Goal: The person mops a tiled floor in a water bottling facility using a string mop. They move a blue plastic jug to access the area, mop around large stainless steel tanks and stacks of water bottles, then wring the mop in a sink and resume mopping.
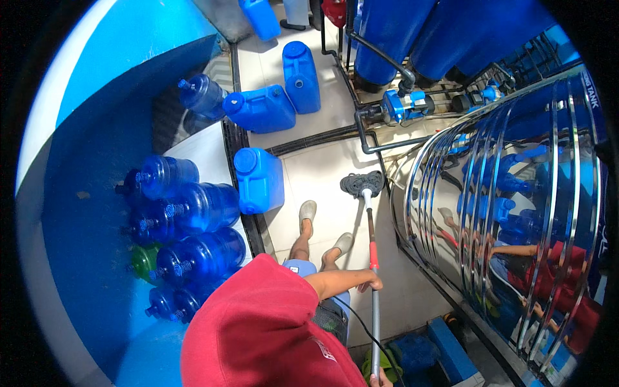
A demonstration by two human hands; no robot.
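Observation:
My left hand (371, 280) is closed around the grey pole of a string mop (375, 319), just below its red section. At the bottom edge, my right hand (382, 378) grips the lower end of the same pole; much of this hand is cut off. The dark yarn mop head (362, 184) lies on the pale tiled floor (319, 169), ahead of my feet and close to the black pipes.
Blue jerrycans (258, 180) stand left and ahead. Large blue water bottles (205, 205) lie stacked along the left wall. A shiny ribbed metal tank (483, 193) curves along the right. Black pipes (309, 140) cross the floor towards a blue pump (399, 106). Another person's foot (292, 25) shows at the top.

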